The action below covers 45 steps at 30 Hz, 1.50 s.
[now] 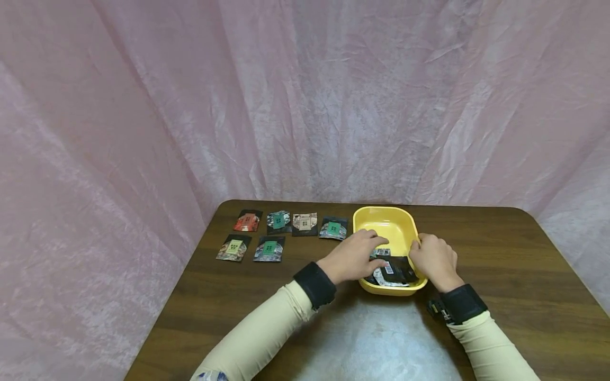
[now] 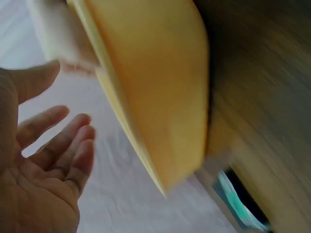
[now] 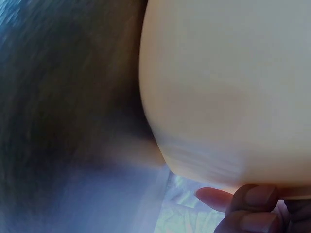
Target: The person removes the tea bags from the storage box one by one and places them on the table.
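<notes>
A yellow plastic basin stands on the table with several dark packets heaped in its near end, one showing a white barcode label. My left hand is over the basin's left rim, fingers spread and loosely bent above the packets. In the left wrist view this hand holds nothing and is apart from the basin's outer wall. My right hand grips the basin's right rim. The right wrist view shows the curled fingers at the rim, below the pale-looking wall; the thumb is hidden there.
Left of the basin, several square packets lie flat in two rows on the wooden table. They include a red-labelled packet, a beige one and a green-labelled packet nearest the basin. A pink curtain hangs behind the table.
</notes>
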### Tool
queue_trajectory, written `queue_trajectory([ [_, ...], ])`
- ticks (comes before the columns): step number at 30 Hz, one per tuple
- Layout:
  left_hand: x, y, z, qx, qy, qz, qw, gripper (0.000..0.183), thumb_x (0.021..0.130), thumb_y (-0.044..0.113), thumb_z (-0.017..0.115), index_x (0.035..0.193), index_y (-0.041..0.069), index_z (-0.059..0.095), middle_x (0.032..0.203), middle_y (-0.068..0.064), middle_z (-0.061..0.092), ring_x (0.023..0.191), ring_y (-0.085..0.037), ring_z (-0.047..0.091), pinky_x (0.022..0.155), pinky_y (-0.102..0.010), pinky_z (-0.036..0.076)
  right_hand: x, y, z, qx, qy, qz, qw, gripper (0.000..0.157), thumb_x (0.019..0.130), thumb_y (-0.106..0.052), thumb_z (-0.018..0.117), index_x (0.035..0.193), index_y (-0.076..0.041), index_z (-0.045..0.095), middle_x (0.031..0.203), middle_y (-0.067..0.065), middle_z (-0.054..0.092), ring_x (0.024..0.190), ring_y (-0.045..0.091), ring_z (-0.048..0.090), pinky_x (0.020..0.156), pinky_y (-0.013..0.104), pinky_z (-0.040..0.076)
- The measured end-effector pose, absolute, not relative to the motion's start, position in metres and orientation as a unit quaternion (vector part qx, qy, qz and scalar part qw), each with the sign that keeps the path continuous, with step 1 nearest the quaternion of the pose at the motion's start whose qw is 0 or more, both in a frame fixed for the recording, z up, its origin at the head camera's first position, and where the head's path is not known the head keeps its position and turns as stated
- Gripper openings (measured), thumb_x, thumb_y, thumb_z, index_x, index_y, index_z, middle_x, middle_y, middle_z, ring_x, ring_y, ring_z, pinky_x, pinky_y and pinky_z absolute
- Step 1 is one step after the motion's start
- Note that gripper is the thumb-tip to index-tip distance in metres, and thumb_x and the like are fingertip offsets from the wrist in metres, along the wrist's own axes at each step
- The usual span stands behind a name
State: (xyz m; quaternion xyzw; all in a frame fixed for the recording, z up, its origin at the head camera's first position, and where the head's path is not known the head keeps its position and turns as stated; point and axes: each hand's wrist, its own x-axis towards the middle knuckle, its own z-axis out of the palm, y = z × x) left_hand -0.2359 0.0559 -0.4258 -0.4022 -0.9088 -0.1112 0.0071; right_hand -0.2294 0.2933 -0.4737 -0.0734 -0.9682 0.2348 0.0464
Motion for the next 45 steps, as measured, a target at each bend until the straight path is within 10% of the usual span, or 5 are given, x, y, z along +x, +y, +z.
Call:
queue_trajectory([
  [13, -0.235, 0.105, -0.456, -0.392, -0.912, -0.058, -0.108, 0.065, 0.099, 0.049, 0.074, 0.153, 0.018, 0.057, 0.14, 0.003, 0.072, 0.128, -0.013, 0.069, 0.106, -0.025, 0.055, -0.229, 0.294, -0.473, -0.064, -0.969, 0.23, 0.06, 0.037, 0.105, -0.026, 0.048, 0.112, -0.003, 0.075, 0.094, 0.024, 0.076, 0.077, 0.044, 0.07, 0.054, 0.046, 0.044],
  [29, -0.238, 0.101, -0.462, -0.409, -0.906, -0.078, -0.075, 0.032, 0.099, 0.017, 0.062, 0.131, 0.014, 0.069, 0.097, 0.004, 0.072, 0.078, -0.007, 0.061, 0.072, -0.022, 0.051, -0.229, 0.294, -0.472, -0.067, -0.968, 0.233, 0.065, 0.033, 0.104, -0.026, 0.048, 0.092, -0.007, 0.072, 0.075, 0.013, 0.069, 0.067, 0.034, 0.065, 0.051, 0.04, 0.039],
  [45, -0.233, 0.102, -0.461, -0.413, -0.909, -0.047, -0.021, 0.016, 0.103, 0.01, 0.06, 0.103, 0.016, 0.075, 0.092, 0.003, 0.074, 0.085, -0.01, 0.072, 0.072, -0.024, 0.056, -0.228, 0.293, -0.47, -0.074, -0.967, 0.24, 0.05, 0.033, 0.106, -0.026, 0.048, 0.093, -0.007, 0.071, 0.068, 0.006, 0.059, 0.062, 0.027, 0.059, 0.052, 0.038, 0.038],
])
